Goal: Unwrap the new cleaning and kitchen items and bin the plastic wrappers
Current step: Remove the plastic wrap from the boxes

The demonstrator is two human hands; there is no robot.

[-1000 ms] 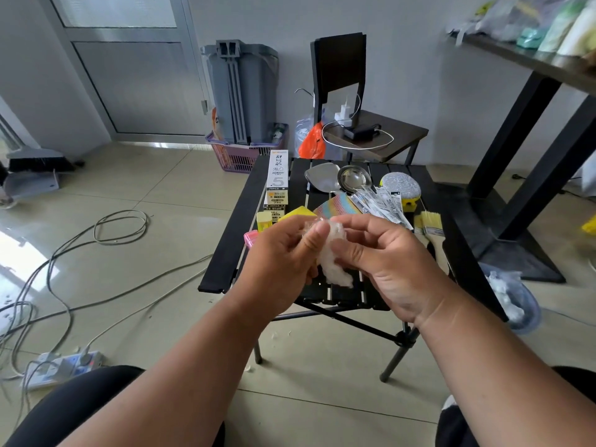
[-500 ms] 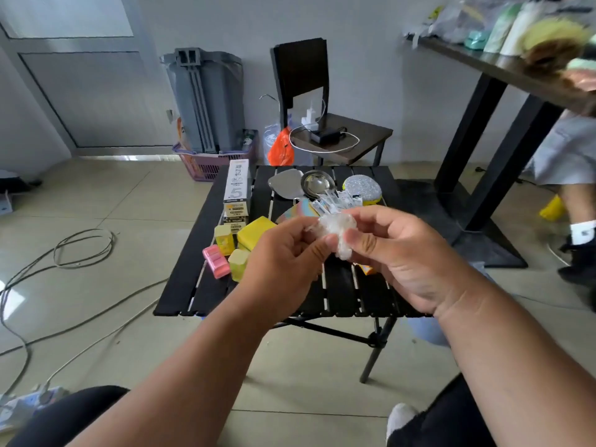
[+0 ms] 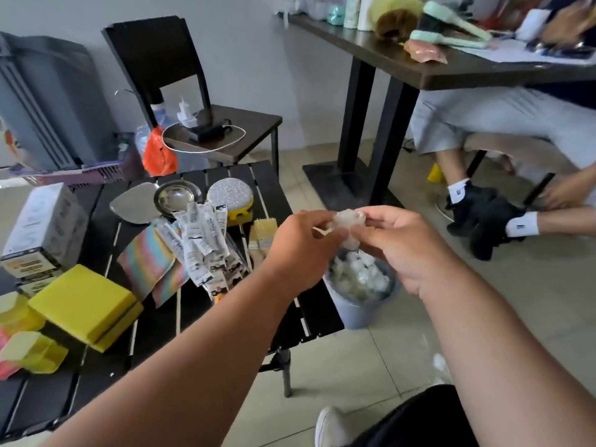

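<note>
Left hand (image 3: 298, 245): pinches one side of the crumpled wrapper (image 3: 350, 221)
Right hand (image 3: 404, 250): pinches its other side
Wrapper: held directly above the grey bin (image 3: 361, 309) of wrappers
Bin: on floor beside the black surface (image 3: 258, 182)
</note>
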